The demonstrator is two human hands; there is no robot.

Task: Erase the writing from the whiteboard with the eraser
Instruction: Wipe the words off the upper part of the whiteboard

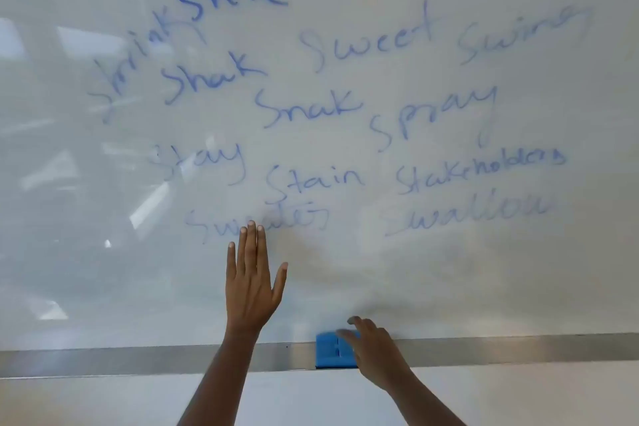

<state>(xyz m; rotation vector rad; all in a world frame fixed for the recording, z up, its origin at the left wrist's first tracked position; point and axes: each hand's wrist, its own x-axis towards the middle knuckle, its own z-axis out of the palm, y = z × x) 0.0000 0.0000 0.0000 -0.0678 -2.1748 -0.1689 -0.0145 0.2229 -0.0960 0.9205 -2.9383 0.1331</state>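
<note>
- The whiteboard point(449, 270) fills nearly the whole view, glossy, with pale window reflections on its left part.
- Blue writing point(311, 107) covers its upper and middle area in scattered words: "Shine", "Sweet", "Spray", "Stain" and others; the lowest row is faint and smeared, and the strip of board below it is bare.
- A metal tray point(138, 361) runs along the board's bottom edge, across the full width of the view.
- The left hand point(250, 284) lies flat against the board above the tray, fingers straight and held together, thumb spread to the side; its fingertips reach the faint lowest word on the left.
- The right hand point(375, 353) comes in from the lower right, fingers loosely curled and parted, resting on the right end of the eraser; it touches it but has not closed around it.
- The eraser point(332, 351), a blue block, sits on the tray just right of the left forearm, its right part covered by the right hand.
</note>
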